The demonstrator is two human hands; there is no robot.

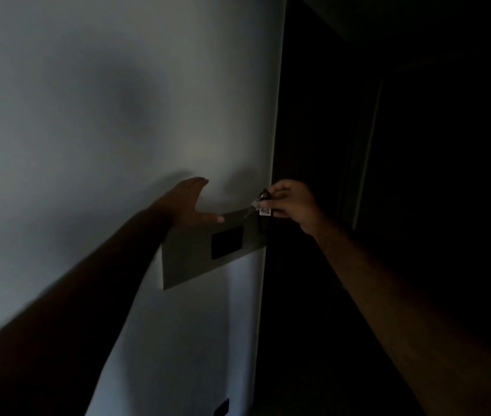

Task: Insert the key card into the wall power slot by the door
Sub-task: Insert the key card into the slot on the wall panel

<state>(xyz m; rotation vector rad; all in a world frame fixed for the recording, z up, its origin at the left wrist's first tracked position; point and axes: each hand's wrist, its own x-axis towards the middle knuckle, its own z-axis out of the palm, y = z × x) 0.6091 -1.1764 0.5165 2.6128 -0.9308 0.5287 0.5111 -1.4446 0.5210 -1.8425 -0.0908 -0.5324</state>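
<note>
A grey-brown wall panel (190,259) is fixed to the white wall, with a dark square switch (227,241) in its middle. At the panel's right edge sits a dark narrow slot unit (263,226). My right hand (293,205) pinches a dark key card with a white tag reading "402" (265,211), a metal key and ring hanging beside it; the card's lower end sits at the slot unit. My left hand (191,202) lies flat and open against the wall, thumb resting on the panel's top edge.
The room is dim. The wall corner (271,205) runs just right of the panel, with a dark doorway and door frame (367,151) beyond. A small dark outlet (221,407) sits low on the wall.
</note>
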